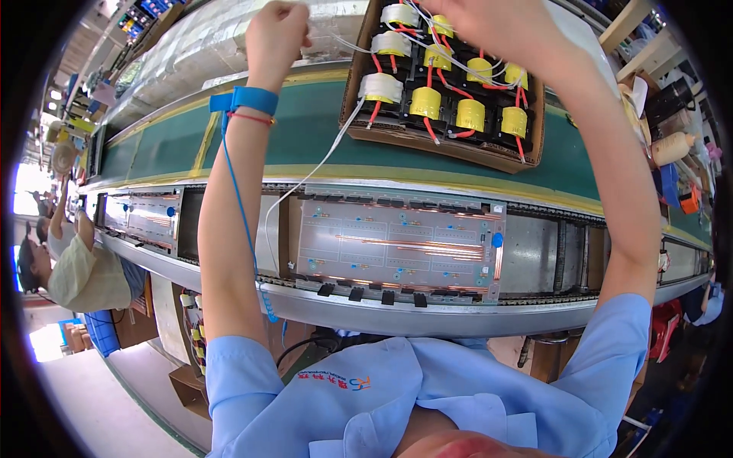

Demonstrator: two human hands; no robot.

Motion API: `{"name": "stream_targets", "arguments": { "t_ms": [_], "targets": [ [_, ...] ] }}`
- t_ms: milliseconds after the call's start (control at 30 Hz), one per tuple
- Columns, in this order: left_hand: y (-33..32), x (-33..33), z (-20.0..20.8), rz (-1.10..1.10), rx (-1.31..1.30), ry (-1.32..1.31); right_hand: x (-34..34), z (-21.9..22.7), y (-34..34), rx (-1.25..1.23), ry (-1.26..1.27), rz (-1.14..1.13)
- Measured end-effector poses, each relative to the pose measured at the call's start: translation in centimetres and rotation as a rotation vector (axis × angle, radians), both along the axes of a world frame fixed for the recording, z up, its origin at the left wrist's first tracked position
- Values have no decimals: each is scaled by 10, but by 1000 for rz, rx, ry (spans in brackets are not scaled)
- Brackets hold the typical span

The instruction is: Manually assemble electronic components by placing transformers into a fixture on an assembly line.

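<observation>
At the far side, my left hand [279, 34] is closed with its fingers curled together, just left of a cardboard box [447, 149]. A thin white wire ends close to its fingertips, but whether they grip it is not clear. My right hand [496, 24] is over the box's far part, its fingers cut off by the upper edge. Rows of transformers fill the box, with yellow [469, 114] or white [380, 88] wrapped coils and red-sleeved leads. White wires [450, 49] pass beneath my right hand. Another long white wire [330, 153] hangs from the box toward the conveyor.
A circuit board [397, 248] with copper-coloured strips and black clips lies on the rail conveyor. Another board [149, 217] sits farther left. A blue wrist strap [256, 100] trails a coiled cord. White blocks [191, 57] line the far left; a co-worker [88, 275] is at left.
</observation>
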State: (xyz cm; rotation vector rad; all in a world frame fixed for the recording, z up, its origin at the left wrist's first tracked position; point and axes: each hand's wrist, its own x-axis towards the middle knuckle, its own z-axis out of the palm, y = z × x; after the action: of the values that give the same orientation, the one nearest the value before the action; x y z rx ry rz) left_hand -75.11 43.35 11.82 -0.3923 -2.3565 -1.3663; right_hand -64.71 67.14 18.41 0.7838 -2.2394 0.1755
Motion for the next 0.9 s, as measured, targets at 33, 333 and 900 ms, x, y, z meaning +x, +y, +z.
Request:
{"name": "stream_targets", "arguments": {
  "t_ms": [33,333,900],
  "targets": [
    [-13,-14,-11,6,0,2,5,-11,-1,45,-137,-51],
    [-47,-64,-90,62,-421,-318,58,-62,31,83,-717,-160],
    [19,57,-8,-349,-602,551,61,-91,45,-104,-157,-113]
  ]
}}
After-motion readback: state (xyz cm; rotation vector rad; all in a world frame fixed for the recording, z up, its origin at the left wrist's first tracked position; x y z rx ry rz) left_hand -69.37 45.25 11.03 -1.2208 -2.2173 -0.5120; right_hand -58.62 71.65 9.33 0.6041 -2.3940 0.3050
